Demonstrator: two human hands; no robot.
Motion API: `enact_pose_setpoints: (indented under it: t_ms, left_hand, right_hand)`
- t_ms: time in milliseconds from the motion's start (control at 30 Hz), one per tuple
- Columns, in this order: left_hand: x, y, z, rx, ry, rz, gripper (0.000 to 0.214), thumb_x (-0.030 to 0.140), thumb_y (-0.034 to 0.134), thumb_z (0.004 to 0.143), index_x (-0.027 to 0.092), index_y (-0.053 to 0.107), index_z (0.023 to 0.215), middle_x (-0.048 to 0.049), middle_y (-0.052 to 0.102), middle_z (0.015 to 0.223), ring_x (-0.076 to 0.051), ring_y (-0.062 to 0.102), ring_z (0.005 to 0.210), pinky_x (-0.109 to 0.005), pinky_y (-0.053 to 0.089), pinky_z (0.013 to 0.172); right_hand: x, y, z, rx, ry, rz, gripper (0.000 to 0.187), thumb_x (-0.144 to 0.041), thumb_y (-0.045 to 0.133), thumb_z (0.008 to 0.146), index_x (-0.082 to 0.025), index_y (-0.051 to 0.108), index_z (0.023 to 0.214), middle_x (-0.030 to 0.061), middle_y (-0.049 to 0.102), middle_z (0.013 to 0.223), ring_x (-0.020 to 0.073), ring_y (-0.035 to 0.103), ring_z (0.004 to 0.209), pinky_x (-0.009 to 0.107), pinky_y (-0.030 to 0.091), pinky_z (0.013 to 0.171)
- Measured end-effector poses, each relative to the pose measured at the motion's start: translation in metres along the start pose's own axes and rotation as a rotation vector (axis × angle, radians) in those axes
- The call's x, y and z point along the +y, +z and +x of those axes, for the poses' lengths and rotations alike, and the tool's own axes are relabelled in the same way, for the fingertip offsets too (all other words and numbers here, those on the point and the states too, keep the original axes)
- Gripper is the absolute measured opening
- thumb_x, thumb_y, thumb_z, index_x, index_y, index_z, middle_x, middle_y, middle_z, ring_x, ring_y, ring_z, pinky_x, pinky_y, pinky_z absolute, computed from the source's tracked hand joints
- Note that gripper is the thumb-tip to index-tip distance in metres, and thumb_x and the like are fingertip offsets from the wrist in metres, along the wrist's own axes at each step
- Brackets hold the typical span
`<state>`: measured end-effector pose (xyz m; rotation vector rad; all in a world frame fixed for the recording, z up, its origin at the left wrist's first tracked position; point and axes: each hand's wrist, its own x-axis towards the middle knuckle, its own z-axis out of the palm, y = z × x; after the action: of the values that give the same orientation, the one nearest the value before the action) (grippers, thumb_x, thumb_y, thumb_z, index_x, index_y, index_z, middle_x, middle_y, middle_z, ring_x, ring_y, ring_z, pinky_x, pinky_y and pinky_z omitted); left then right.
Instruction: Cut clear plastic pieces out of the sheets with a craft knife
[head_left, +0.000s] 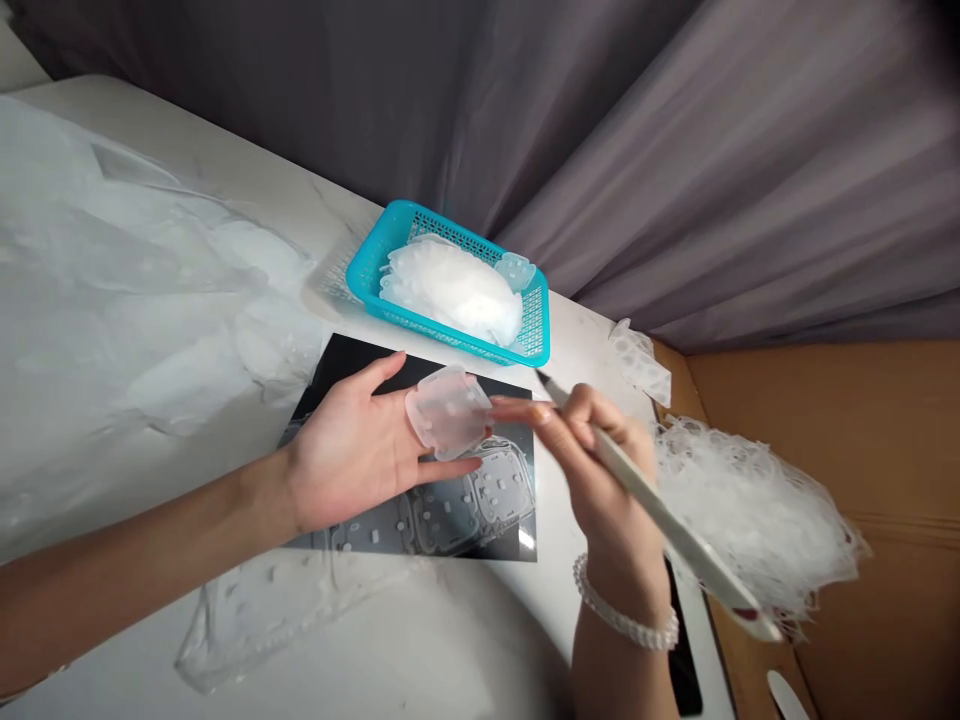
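My left hand [360, 440] lies palm up with its fingers stretched out and apart. A frosted, translucent plastic piece [450, 410] with small raised bumps rests across those fingers. My right hand [600, 450] is closed round a long tool with a white handle [675, 535] and a dark, narrow tip; its exact kind is unclear. The right fingertips touch or nearly touch the right edge of the plastic piece. Beneath the left hand is a dark glossy plate [525, 520], bearing a clear sheet of moulded shapes [442, 515] that extends onto the white table.
A blue basket [360, 275] holding a heap of frosted pieces [450, 285] stands behind the hands. Clear plastic sheets [165, 320] spread over the left. Stringy plastic scraps [757, 510] fill part of a cardboard box [892, 620] at right. A grey curtain [315, 90] hangs behind.
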<state>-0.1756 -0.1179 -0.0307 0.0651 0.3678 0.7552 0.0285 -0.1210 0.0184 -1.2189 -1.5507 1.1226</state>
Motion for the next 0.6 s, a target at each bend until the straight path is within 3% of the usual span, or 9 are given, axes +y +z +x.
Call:
enact_pose_setpoints:
  t_ms: [133,300,367,433,533,600]
  left_hand:
    - [0.001,-0.002,0.000,-0.020,-0.004,-0.003,0.068,0.060,0.042,0.094,0.015,0.047,0.144,-0.0186,0.062,0.136,-0.034,0.050,0.135,-0.055,0.040,0.111]
    - [-0.001,-0.001,0.001,0.023,-0.024,0.009,0.067,0.059,0.043,0.093,0.015,0.049,0.143,-0.0166,0.063,0.134,-0.035,0.057,0.129,-0.054,0.043,0.109]
    - [-0.002,-0.004,0.004,0.094,-0.003,0.031,0.065,0.058,0.043,0.094,0.016,0.048,0.143,-0.0162,0.063,0.135,-0.034,0.058,0.128,-0.053,0.044,0.108]
    - [-0.003,-0.007,0.007,0.208,0.040,0.061,0.064,0.056,0.044,0.095,0.016,0.045,0.145,-0.0177,0.062,0.134,-0.034,0.059,0.126,-0.052,0.046,0.107]
    - [-0.005,-0.012,0.011,0.329,0.065,0.121,0.062,0.051,0.044,0.096,0.014,0.041,0.146,-0.0208,0.064,0.130,-0.032,0.063,0.122,-0.048,0.048,0.105]
    - [-0.007,-0.015,0.013,0.328,0.057,0.207,0.060,0.049,0.042,0.096,0.012,0.043,0.144,-0.0209,0.064,0.128,-0.030,0.064,0.119,-0.045,0.048,0.105]
  right_hand:
    - [0.009,-0.010,0.008,0.209,0.021,0.032,0.045,-0.028,0.073,0.086,-0.023,0.034,0.066,-0.0014,0.069,0.066,0.0216,0.076,0.088,0.032,0.055,0.083]
    - [0.019,0.003,0.012,0.004,0.187,0.091,0.042,-0.026,0.076,0.081,-0.023,0.035,0.071,-0.0026,0.069,0.070,0.0153,0.070,0.071,0.027,0.052,0.064]
    - [0.021,0.010,0.019,0.013,0.149,0.098,0.043,-0.025,0.075,0.081,-0.023,0.033,0.070,-0.0042,0.065,0.066,0.0128,0.065,0.065,0.026,0.051,0.062]
    - [0.024,0.012,0.037,0.118,0.058,0.060,0.043,-0.024,0.074,0.080,-0.023,0.032,0.068,-0.0044,0.061,0.064,0.0138,0.066,0.069,0.027,0.053,0.063]
    - [0.032,0.007,0.082,0.261,-0.074,0.008,0.041,-0.025,0.071,0.079,-0.024,0.031,0.069,-0.0042,0.056,0.064,0.0173,0.068,0.077,0.028,0.056,0.063]
    - [0.041,0.000,0.111,0.331,-0.134,-0.063,0.039,-0.029,0.069,0.080,-0.025,0.031,0.071,-0.0046,0.053,0.066,0.0166,0.066,0.077,0.030,0.057,0.066]
